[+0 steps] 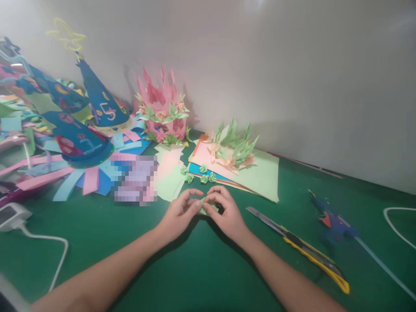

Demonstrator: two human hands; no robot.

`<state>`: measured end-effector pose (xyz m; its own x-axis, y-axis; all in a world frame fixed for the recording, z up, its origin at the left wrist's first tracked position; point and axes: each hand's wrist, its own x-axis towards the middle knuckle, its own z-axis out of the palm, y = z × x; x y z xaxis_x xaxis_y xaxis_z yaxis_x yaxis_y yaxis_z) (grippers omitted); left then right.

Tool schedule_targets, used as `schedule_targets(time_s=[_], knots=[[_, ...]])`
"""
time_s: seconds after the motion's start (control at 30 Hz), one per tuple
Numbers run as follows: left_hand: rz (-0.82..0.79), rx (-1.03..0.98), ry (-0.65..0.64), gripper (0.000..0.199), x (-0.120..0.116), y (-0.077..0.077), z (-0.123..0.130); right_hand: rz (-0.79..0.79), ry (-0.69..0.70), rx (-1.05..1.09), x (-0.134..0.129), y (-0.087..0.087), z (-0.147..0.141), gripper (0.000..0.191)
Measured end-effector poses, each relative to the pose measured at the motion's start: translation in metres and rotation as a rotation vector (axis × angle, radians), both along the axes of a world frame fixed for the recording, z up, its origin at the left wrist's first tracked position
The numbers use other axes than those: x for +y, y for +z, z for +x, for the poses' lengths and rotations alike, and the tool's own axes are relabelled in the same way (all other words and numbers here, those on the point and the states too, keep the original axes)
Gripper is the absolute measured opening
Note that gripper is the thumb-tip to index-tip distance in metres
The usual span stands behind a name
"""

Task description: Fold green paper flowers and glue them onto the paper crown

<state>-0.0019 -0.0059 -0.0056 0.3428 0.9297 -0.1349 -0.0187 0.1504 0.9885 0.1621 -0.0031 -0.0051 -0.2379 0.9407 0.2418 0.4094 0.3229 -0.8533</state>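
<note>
Where the two hands meet, lower centre of the frame: one small piece of light green paper (204, 210), just above the tabletop.
Left hand (180, 212): one, bare, thumb and curled fingers pinched on the paper's left edge.
Right hand (227, 211): one, bare, thumb and forefinger clamped on the same piece; the two hands nearly touch.
Green paper roses (204, 179): I count five, loose on the table just beyond the fingertips.
Green paper crown (240, 155): one, right of centre, with three peach flowers facing me, sitting on a stack of coloured sheets (266, 173) that I cannot count from here.
Pink paper crown (160, 95): upper centre, in two tiers; I cannot tell whether it is one crown or two.
Blue cone hats (102, 97): at least three in the upper left, one topped by a single yellow star.
Utility knife (308, 251): one, lower right, blade out.
Glue gun (339, 229): one, far right, blurred on my feed, one red light showing.
Green tabletop (182, 277): one, under everything.
</note>
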Motion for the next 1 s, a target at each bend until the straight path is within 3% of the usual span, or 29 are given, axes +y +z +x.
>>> schedule_targets(time_s=[0.13, 0.6, 1.0], knots=[[-0.020, -0.026, -0.035, 0.036, -0.0008, -0.0011, 0.0012, -0.015, 0.003, 0.020, 0.0019, -0.0016, 0.0010, 0.007], [0.064, -0.028, -0.035, 0.036, 0.0024, -0.0066, 0.0009, 0.024, -0.003, -0.031, 0.0029, -0.0066, 0.0028, 0.008], [-0.008, -0.080, -0.012, 0.034, 0.0027, -0.0043, 0.0023, 0.065, 0.046, -0.023, 0.0030, -0.0021, 0.0026, 0.011]])
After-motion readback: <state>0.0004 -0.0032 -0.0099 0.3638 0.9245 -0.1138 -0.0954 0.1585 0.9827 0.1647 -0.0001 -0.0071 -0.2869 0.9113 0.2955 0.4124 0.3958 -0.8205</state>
